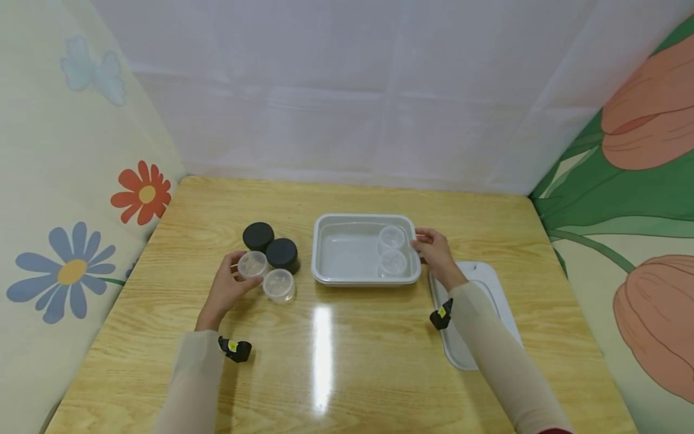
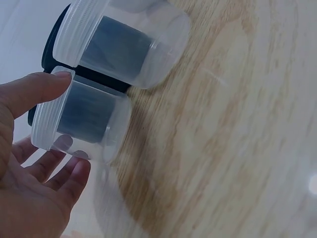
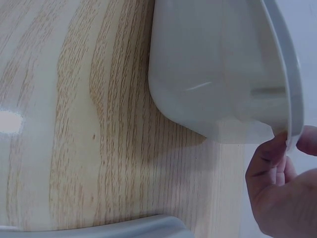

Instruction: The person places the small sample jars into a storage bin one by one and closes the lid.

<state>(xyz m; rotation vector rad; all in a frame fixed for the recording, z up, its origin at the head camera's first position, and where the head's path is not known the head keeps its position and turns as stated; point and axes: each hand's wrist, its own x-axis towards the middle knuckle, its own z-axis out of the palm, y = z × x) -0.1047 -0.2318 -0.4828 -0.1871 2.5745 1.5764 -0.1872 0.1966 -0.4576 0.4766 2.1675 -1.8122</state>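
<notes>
Around a see-through plastic jar [image 1: 253,264] curl the thumb and fingers of my left hand [image 1: 225,289], gripping it near its ribbed upper band [image 2: 48,121]. A second see-through jar [image 1: 279,286] stands right beside it, nearer me. Two black round jars [image 1: 282,254] sit just behind these. My right hand [image 1: 438,258] pinches the right rim of a white rectangular tub [image 1: 320,241], thumb on one side and fingers on the other in the right wrist view. Inside the tub, at its right end, are two more see-through jars [image 1: 393,263].
A white rectangular lid [image 1: 461,352] lies flat on the wooden table [image 1: 374,374], partly under the right forearm. Behind the table hangs a pale cloth [image 1: 336,108], with flower-printed panels on both sides. Small black cameras [image 1: 235,349] are strapped to the wrists.
</notes>
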